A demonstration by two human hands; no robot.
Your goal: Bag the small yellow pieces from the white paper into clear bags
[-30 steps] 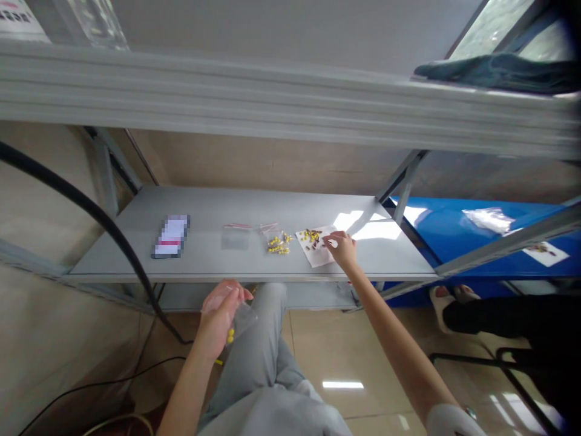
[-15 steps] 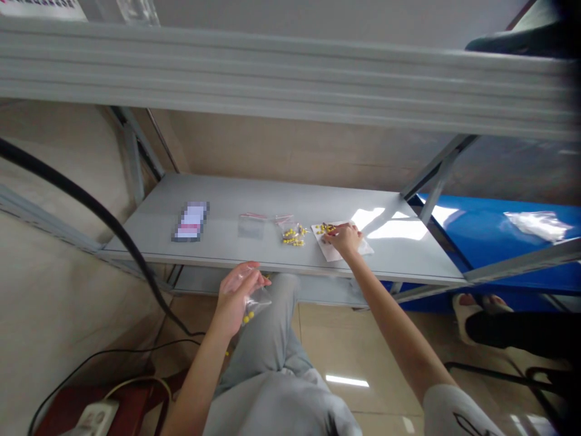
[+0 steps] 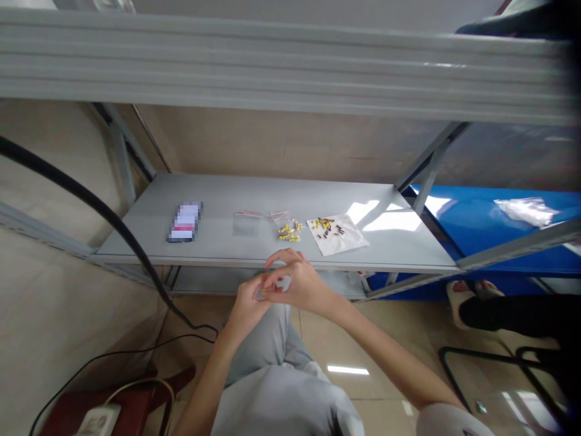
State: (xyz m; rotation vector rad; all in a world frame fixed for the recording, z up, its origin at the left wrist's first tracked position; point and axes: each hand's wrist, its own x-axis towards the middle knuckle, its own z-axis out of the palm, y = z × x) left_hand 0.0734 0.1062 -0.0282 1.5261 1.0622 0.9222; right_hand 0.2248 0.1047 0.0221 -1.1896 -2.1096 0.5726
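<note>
My left hand (image 3: 249,306) is closed on a small clear zip bag (image 3: 260,293), mostly covered by fingers. My right hand (image 3: 302,283) meets it in front of the shelf edge, its thumb and fingers curled together at the bag's mouth. Whatever those fingertips pinch is too small to make out. Beyond the hands, a white sheet (image 3: 347,243) on the shelf carries yellow beads (image 3: 321,224) and small dark cylindrical pieces (image 3: 339,230). Left of the sheet lies a clear bag (image 3: 289,232) with yellow pieces in it. A flat clear bag (image 3: 246,226) is beside that one.
A phone (image 3: 185,222) with a blurred screen rests on the left of the grey shelf (image 3: 218,245). An upper shelf beam (image 3: 290,72) crosses above, and a black cable (image 3: 113,221) hangs at left. Another person's feet (image 3: 460,300) are at right.
My right hand has left the white sheet and come over to the bag in my left hand. The beads and dark pieces on the sheet are now uncovered.
</note>
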